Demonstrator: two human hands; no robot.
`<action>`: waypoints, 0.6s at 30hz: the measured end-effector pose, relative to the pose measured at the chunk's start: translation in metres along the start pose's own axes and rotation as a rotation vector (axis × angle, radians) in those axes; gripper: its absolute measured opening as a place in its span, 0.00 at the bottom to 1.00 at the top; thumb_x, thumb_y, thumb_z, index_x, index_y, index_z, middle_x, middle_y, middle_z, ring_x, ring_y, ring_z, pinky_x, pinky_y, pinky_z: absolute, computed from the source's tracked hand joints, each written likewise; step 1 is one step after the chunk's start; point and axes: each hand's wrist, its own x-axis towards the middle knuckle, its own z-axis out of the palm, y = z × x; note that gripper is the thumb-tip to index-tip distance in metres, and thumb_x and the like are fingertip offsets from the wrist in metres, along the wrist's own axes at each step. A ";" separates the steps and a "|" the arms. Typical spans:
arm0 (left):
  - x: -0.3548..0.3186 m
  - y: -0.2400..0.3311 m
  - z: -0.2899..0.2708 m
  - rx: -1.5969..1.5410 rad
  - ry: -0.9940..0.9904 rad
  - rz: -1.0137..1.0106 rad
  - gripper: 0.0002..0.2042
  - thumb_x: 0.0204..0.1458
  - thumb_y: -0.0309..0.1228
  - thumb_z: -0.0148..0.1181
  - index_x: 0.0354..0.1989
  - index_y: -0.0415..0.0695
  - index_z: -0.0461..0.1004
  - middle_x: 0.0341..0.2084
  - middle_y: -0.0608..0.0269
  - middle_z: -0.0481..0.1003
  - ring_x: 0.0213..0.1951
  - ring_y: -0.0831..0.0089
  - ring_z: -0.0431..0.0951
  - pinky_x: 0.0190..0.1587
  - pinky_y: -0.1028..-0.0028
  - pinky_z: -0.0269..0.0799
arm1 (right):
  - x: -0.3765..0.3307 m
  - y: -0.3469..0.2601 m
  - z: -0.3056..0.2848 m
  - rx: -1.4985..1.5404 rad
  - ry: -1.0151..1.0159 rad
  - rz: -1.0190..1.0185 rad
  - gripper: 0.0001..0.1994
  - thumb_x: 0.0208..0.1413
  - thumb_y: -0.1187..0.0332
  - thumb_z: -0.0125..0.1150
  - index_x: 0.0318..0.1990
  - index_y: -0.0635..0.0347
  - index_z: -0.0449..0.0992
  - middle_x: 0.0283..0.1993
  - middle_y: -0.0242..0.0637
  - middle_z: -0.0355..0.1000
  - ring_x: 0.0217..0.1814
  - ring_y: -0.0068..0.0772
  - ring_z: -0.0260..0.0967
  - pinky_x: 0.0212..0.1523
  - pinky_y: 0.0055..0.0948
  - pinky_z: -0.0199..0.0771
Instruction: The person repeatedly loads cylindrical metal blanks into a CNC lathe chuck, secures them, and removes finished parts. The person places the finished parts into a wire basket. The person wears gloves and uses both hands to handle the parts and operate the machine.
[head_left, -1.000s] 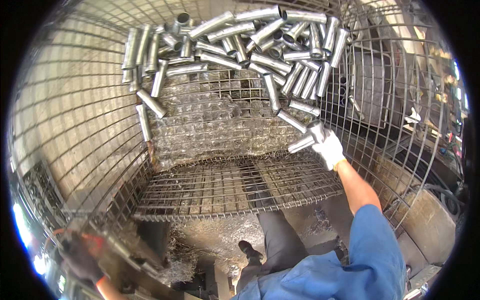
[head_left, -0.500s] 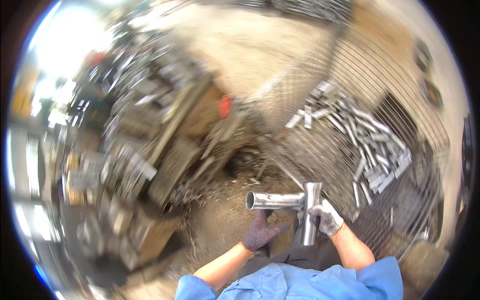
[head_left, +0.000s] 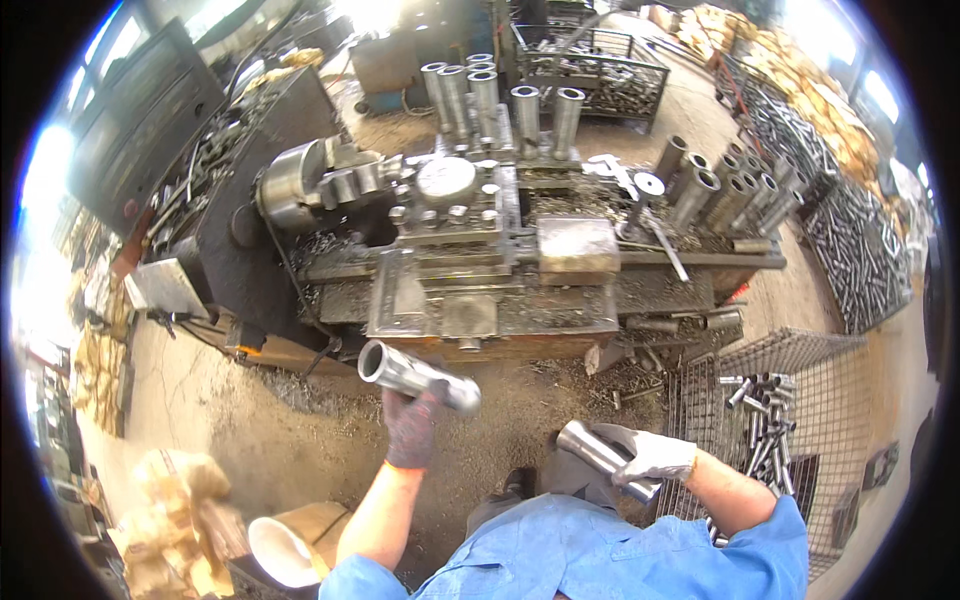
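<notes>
In its dark glove, my left hand [head_left: 412,430] is closed round a shiny metal tube [head_left: 402,370]. The tube tilts down to the right in front of the lathe, its hollow end facing up and left. My right hand [head_left: 652,456], in a pale glove, grips a second metal tube [head_left: 592,447] close to my body. This one also slants down to the right. Ahead of both hands stands the lathe, with its jawed chuck [head_left: 292,188] on the left and its tool post [head_left: 446,182] in the middle. No tube shows between the chuck jaws.
Several upright tubes [head_left: 456,108] stand behind the tool post, and more tubes [head_left: 735,190] at the lathe's right end. A long flat metal tool [head_left: 666,246] lies nearby. Right of me is a wire basket [head_left: 832,425] with loose tubes; a cardboard-coloured drum [head_left: 290,545] sits lower left.
The view has swung from the basket side to face the lathe. The two tubes, crossed close together before, are now apart, with my left hand out to the left and forward.
</notes>
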 end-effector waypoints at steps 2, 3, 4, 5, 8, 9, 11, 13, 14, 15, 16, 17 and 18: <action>0.047 0.023 -0.013 0.048 0.016 0.152 0.26 0.54 0.23 0.69 0.62 0.39 0.70 0.50 0.58 0.78 0.53 0.63 0.80 0.56 0.61 0.79 | 0.016 -0.059 -0.006 -0.166 -0.056 -0.043 0.62 0.40 0.41 0.80 0.79 0.67 0.55 0.76 0.54 0.65 0.77 0.46 0.64 0.76 0.38 0.62; 0.069 0.033 -0.022 0.075 0.020 0.082 0.23 0.54 0.20 0.67 0.60 0.38 0.72 0.49 0.56 0.79 0.51 0.64 0.81 0.53 0.62 0.81 | 0.027 -0.089 -0.011 -0.248 -0.084 -0.070 0.63 0.40 0.38 0.78 0.79 0.67 0.56 0.75 0.54 0.65 0.76 0.46 0.65 0.75 0.38 0.63; 0.098 0.037 -0.027 0.156 0.054 0.099 0.24 0.53 0.20 0.70 0.59 0.39 0.72 0.47 0.59 0.80 0.49 0.66 0.82 0.53 0.63 0.81 | 0.039 -0.118 -0.016 -0.349 -0.121 -0.026 0.64 0.39 0.30 0.72 0.78 0.66 0.59 0.75 0.54 0.66 0.76 0.47 0.65 0.74 0.39 0.65; 0.125 0.037 -0.032 0.238 0.064 0.202 0.25 0.52 0.19 0.73 0.58 0.41 0.72 0.45 0.61 0.81 0.47 0.67 0.83 0.53 0.64 0.82 | 0.053 -0.145 -0.020 -0.371 -0.119 -0.152 0.63 0.38 0.29 0.70 0.78 0.65 0.60 0.75 0.52 0.66 0.75 0.48 0.66 0.73 0.40 0.66; 0.185 0.022 -0.043 0.149 -0.076 0.129 0.23 0.52 0.21 0.76 0.55 0.41 0.75 0.48 0.60 0.82 0.49 0.70 0.83 0.53 0.63 0.82 | 0.078 -0.227 -0.044 -0.469 -0.135 -0.196 0.53 0.45 0.38 0.70 0.75 0.64 0.65 0.75 0.54 0.65 0.74 0.51 0.67 0.75 0.44 0.65; 0.201 0.013 -0.044 0.154 -0.137 0.072 0.24 0.51 0.23 0.77 0.57 0.41 0.75 0.49 0.61 0.81 0.51 0.70 0.82 0.56 0.64 0.80 | 0.079 -0.256 -0.055 -0.537 -0.099 -0.226 0.48 0.47 0.45 0.70 0.73 0.65 0.67 0.73 0.54 0.67 0.72 0.52 0.68 0.74 0.44 0.67; 0.224 -0.003 -0.042 0.414 -0.224 0.076 0.29 0.50 0.21 0.76 0.61 0.41 0.72 0.52 0.61 0.80 0.54 0.66 0.80 0.60 0.64 0.76 | 0.082 -0.318 -0.074 -0.753 0.030 -0.524 0.46 0.42 0.56 0.71 0.71 0.71 0.66 0.61 0.58 0.76 0.59 0.54 0.78 0.60 0.45 0.82; 0.231 -0.013 -0.040 0.548 -0.297 0.102 0.33 0.49 0.19 0.73 0.65 0.41 0.68 0.53 0.60 0.78 0.57 0.63 0.78 0.64 0.64 0.73 | 0.089 -0.381 -0.090 -0.726 0.118 -0.700 0.43 0.41 0.64 0.70 0.69 0.75 0.67 0.47 0.56 0.82 0.41 0.48 0.84 0.47 0.42 0.89; 0.230 -0.015 -0.040 0.457 -0.287 0.256 0.23 0.52 0.19 0.70 0.58 0.41 0.75 0.49 0.62 0.81 0.50 0.69 0.81 0.54 0.66 0.80 | 0.100 -0.411 -0.097 -0.886 0.276 -0.778 0.45 0.39 0.63 0.70 0.70 0.73 0.67 0.48 0.56 0.83 0.39 0.47 0.84 0.48 0.39 0.89; 0.232 -0.013 -0.043 0.633 -0.364 0.276 0.30 0.50 0.21 0.72 0.64 0.42 0.71 0.52 0.61 0.79 0.54 0.69 0.79 0.56 0.65 0.79 | 0.104 -0.441 -0.108 -1.080 0.364 -0.577 0.44 0.36 0.62 0.69 0.68 0.71 0.71 0.51 0.55 0.83 0.44 0.47 0.85 0.51 0.38 0.88; 0.232 -0.009 -0.047 0.774 -0.478 0.152 0.34 0.49 0.23 0.74 0.67 0.41 0.67 0.56 0.57 0.76 0.59 0.65 0.76 0.63 0.64 0.73 | 0.121 -0.469 -0.118 -1.144 0.361 -0.586 0.43 0.33 0.58 0.67 0.64 0.68 0.76 0.52 0.53 0.83 0.48 0.46 0.84 0.53 0.37 0.86; 0.239 -0.002 -0.052 0.917 -0.592 0.035 0.39 0.47 0.24 0.75 0.70 0.41 0.62 0.60 0.53 0.73 0.64 0.62 0.72 0.69 0.62 0.68 | 0.140 -0.491 -0.127 -1.155 0.420 -0.483 0.42 0.30 0.56 0.65 0.60 0.67 0.80 0.51 0.52 0.83 0.50 0.48 0.83 0.54 0.38 0.84; 0.239 0.007 -0.060 0.744 -0.590 0.136 0.44 0.47 0.28 0.78 0.73 0.41 0.59 0.64 0.52 0.70 0.68 0.60 0.69 0.73 0.62 0.63 | 0.168 -0.508 -0.134 -1.239 0.526 -0.380 0.42 0.29 0.57 0.64 0.61 0.63 0.79 0.49 0.50 0.83 0.48 0.49 0.83 0.53 0.38 0.84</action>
